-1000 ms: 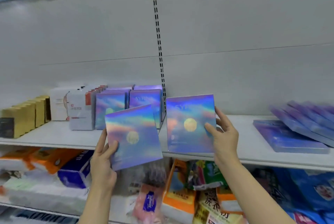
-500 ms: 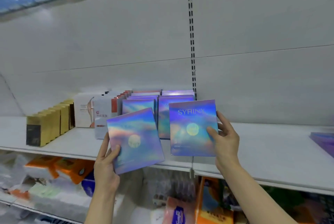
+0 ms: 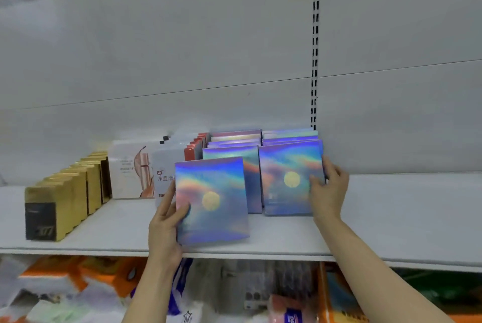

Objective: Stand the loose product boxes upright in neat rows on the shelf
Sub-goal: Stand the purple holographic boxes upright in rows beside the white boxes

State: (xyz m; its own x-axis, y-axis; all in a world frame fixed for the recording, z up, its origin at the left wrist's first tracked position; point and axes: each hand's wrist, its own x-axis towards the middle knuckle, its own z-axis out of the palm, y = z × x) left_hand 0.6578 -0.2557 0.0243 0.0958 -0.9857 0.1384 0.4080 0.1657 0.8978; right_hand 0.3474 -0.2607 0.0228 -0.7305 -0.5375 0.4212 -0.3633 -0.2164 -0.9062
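holographic box [image 3: 212, 202] stands at centre frame, over the front of the white shelf [image 3: 391, 221], pinched at its left edge by the left hand [image 3: 167, 221], thumb on its face. right of centre, the right hand [image 3: 327, 192] grips a second holographic box [image 3: 289, 179] upright, fronting the right row [image 3: 289, 137]. gold boxes [image 3: 65, 197] line the shelf at left.

I see open white shelf [image 3: 407, 221] surface to the right of the two rows of holographic boxes [image 3: 289, 140], with room for a hand to pass. A bare strip runs along the front edge too. To the left, white boxes [image 3: 130, 174] and a row of gold boxes [image 3: 65, 200] block the way. The back wall [image 3: 208, 61] closes off the rear.
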